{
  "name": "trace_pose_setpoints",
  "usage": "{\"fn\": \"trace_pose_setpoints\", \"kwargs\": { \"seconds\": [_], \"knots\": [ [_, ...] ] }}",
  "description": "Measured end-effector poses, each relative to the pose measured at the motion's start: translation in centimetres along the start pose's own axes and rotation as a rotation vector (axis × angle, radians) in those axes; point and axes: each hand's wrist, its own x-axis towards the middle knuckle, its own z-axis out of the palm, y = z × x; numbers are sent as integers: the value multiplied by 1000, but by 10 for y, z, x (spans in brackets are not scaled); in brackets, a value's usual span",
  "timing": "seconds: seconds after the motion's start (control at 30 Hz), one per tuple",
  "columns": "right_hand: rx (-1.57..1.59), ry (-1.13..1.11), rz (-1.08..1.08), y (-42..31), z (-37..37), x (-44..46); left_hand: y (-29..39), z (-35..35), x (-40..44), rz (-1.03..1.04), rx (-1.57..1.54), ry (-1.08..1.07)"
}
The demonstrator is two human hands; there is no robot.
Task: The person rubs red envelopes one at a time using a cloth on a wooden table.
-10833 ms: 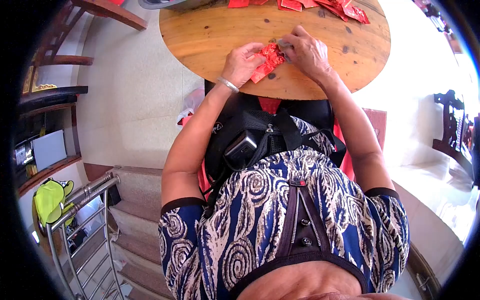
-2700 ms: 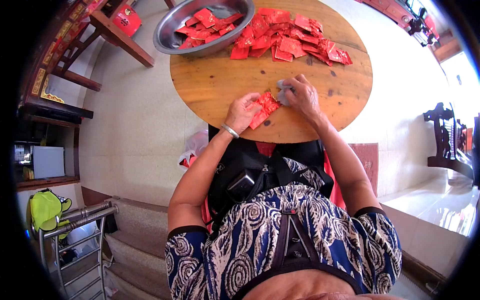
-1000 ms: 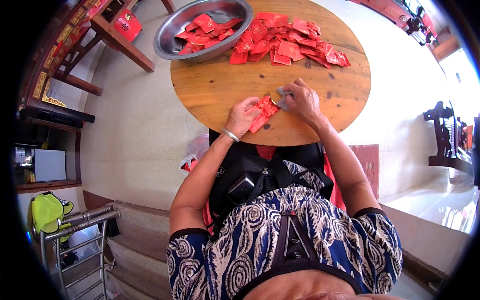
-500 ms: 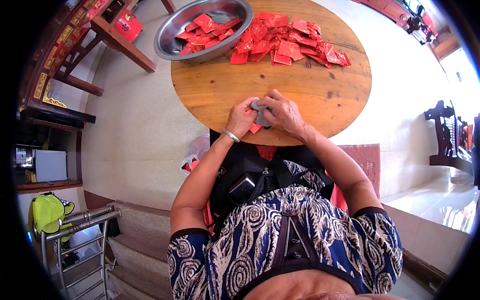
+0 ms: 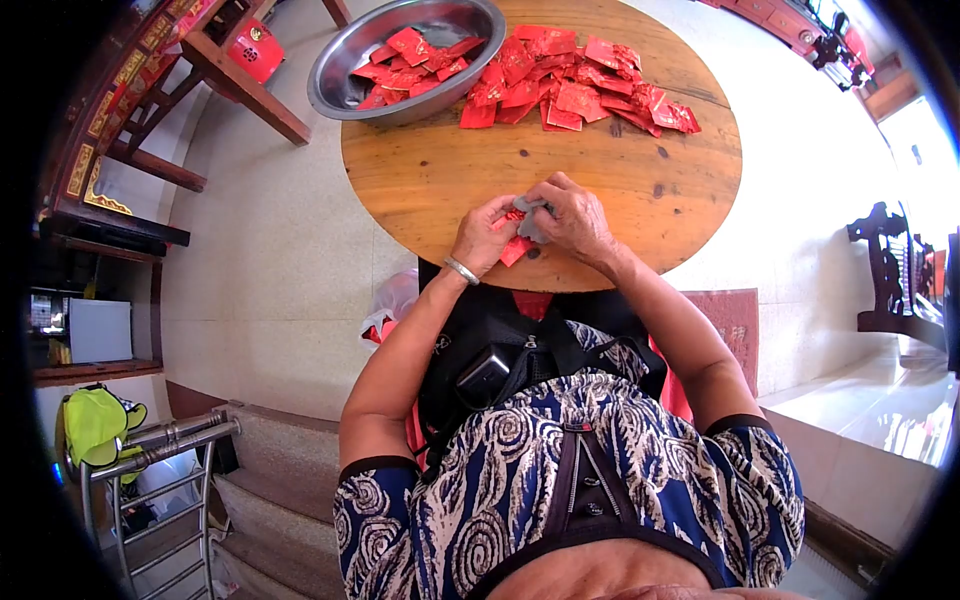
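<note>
Over the near edge of the round wooden table [image 5: 600,160], both my hands meet. My left hand [image 5: 482,235], with a bracelet on its wrist, pinches a small red packet [image 5: 516,251]. Fingers of my right hand [image 5: 577,220] are closed on a soft grey piece [image 5: 531,226], cloth or paper, I cannot tell which; it lies against the packet. The fingers partly hide both. Farther back, a heap of red packets [image 5: 575,80] is spread on the tabletop, next to a metal basin [image 5: 340,75] that holds more of them.
At the left is a carved dark wooden cabinet [image 5: 90,130]. Stairs [image 5: 270,460] with a metal railing [image 5: 160,455] lie at lower left, a yellow-green cap [image 5: 92,425] hanging on it. A plastic bag [image 5: 397,295] is beside the table. Carved dark furniture [image 5: 885,270] stands at right.
The right hand has shifted slightly right and up with the grey piece. More of the red packet shows between the hands. The basin and heap stay where they were.
</note>
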Motion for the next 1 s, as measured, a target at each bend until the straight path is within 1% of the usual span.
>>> {"fn": "trace_pose_setpoints", "kwargs": {
  "seconds": [0.2, 0.3, 0.47, 0.63, 0.9, 1.0],
  "knots": [
    [-7, 6, 26, 4, 0, 0, -11, -3, 3, -24, 25, 17],
    [-22, 2, 55, 8, -1, 0, -14, -4, 4, 5, 70, 28],
    [-36, -25, 98, 13, -3, -1, -14, -3, 4, -11, 43, 27],
    [-100, -41, 74, 15, -8, -1, -18, -5, 5, -28, 53, 27],
    [-185, -54, 36, 17, -13, 0, -7, -3, 1, -10, 191, 60],
    [-215, -46, 10, 21, -14, 1, -12, -4, 2, 3, 149, 70]
  ]
}}
